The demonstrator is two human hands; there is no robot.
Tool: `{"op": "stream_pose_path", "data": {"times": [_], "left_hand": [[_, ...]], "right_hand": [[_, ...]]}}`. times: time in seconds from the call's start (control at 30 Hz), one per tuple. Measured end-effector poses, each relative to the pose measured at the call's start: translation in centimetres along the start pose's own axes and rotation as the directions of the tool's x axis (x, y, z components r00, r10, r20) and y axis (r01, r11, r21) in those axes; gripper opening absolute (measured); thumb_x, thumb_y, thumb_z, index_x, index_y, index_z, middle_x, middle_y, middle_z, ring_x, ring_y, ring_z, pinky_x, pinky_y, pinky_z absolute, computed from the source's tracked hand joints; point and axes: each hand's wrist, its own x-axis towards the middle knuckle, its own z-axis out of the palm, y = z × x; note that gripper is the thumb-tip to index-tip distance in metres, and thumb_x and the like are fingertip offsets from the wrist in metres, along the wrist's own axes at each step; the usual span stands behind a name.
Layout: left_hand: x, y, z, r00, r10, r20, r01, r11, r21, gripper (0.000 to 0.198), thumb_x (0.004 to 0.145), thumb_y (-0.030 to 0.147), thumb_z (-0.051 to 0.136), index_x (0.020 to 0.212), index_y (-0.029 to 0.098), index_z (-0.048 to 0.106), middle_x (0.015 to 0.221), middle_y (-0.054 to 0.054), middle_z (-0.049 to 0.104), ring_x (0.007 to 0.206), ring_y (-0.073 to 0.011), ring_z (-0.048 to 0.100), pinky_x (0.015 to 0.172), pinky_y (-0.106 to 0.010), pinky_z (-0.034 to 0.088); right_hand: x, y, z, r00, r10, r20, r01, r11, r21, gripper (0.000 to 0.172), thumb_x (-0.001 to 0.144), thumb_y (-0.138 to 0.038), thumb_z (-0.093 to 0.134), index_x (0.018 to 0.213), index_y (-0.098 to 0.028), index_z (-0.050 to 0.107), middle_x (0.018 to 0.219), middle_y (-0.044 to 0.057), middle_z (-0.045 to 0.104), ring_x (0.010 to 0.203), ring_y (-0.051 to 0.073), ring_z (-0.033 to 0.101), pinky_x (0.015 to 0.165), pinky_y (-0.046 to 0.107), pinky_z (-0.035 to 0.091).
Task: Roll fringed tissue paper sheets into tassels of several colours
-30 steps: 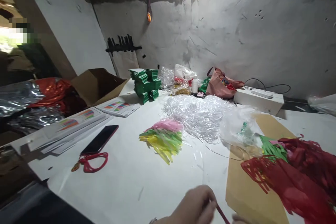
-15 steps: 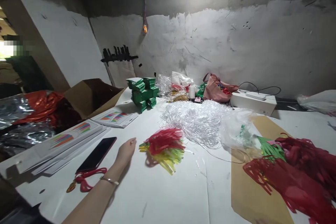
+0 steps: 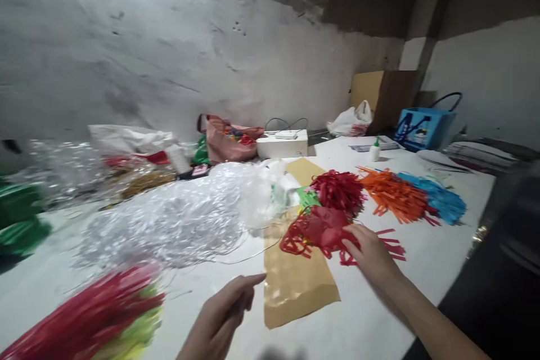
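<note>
My right hand (image 3: 371,251) rests on a bunch of red fringed paper (image 3: 314,230) that lies partly on a brown envelope (image 3: 295,275); its fingers press down on the fringe. My left hand (image 3: 223,315) hovers low over the white table (image 3: 422,253), fingers loosely stretched toward the envelope, holding nothing. At the bottom left lies a blurred stack of red, green and yellow fringes (image 3: 93,318). More red fringes (image 3: 337,191), orange fringes (image 3: 394,197) and blue fringes (image 3: 439,202) lie to the right.
A heap of clear plastic string (image 3: 169,219) fills the table's middle. Behind it stand a pink bag (image 3: 230,143), a white box (image 3: 282,146), a glue bottle (image 3: 374,149), a blue bag (image 3: 424,124) and a cardboard box (image 3: 379,95). Green packs (image 3: 19,219) sit at far left.
The view has swung to the right. My left hand left the stacked fringes and pulled back to the centre; my right hand came into view and settled on the red fringes.
</note>
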Motion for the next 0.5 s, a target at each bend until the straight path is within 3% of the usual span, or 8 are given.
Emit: {"op": "stream_pose_path", "data": {"times": [0.1,0.2,0.3,0.4,0.5], "left_hand": [[7.2,2.6,5.3,0.973,0.144,0.179,-0.190,0.943,0.273,0.037,0.099,0.042,0.044,0.118,0.024,0.071,0.103,-0.008,0.077,0.090,-0.0240,0.071,0.080,-0.033,0.055],[14.3,4.0,9.5,0.945,0.207,0.251,-0.293,0.878,0.379,0.035,0.099,0.037,0.046,0.119,0.020,0.069,0.106,-0.011,0.076,0.093,-0.0260,0.071,0.083,-0.036,0.054],[19.8,4.5,13.0,0.919,0.246,0.308,-0.371,0.805,0.464,0.030,0.098,0.036,0.054,0.118,0.017,0.067,0.109,-0.011,0.073,0.098,-0.0263,0.069,0.088,-0.042,0.053],[23.0,4.7,15.4,0.865,0.268,0.424,-0.473,0.717,0.512,0.027,0.097,0.040,0.061,0.109,0.016,0.067,0.107,-0.007,0.070,0.095,-0.0217,0.068,0.086,-0.043,0.055],[23.8,5.2,15.7,0.784,0.276,0.556,-0.586,0.626,0.515,0.027,0.094,0.042,0.065,0.102,0.016,0.067,0.101,-0.005,0.069,0.089,-0.0194,0.067,0.081,-0.039,0.056]], "right_hand": [[2.8,1.8,0.2,0.998,0.065,0.006,-0.065,0.996,-0.053,0.017,0.096,-0.017,0.056,0.106,-0.014,0.069,0.108,0.014,0.072,0.105,0.026,0.067,0.096,0.047,0.052],[5.0,2.9,0.3,0.997,0.069,0.041,-0.066,0.996,-0.062,0.014,0.099,-0.024,0.060,0.107,-0.015,0.067,0.110,0.008,0.070,0.107,0.023,0.066,0.097,0.046,0.052],[7.2,3.2,0.7,0.994,0.042,0.101,-0.038,0.998,-0.047,0.024,0.099,-0.033,0.063,0.116,-0.017,0.065,0.118,0.007,0.067,0.109,0.022,0.065,0.096,0.046,0.053],[8.7,3.1,1.2,0.985,0.004,0.173,0.000,1.000,-0.023,0.027,0.097,-0.035,0.065,0.116,-0.016,0.064,0.111,0.006,0.068,0.096,0.020,0.068,0.086,0.041,0.057],[8.5,2.3,0.9,0.983,-0.062,0.174,0.062,0.998,0.006,0.021,0.094,-0.023,0.067,0.114,-0.017,0.066,0.102,0.004,0.072,0.091,0.019,0.069,0.084,0.037,0.055]]}}
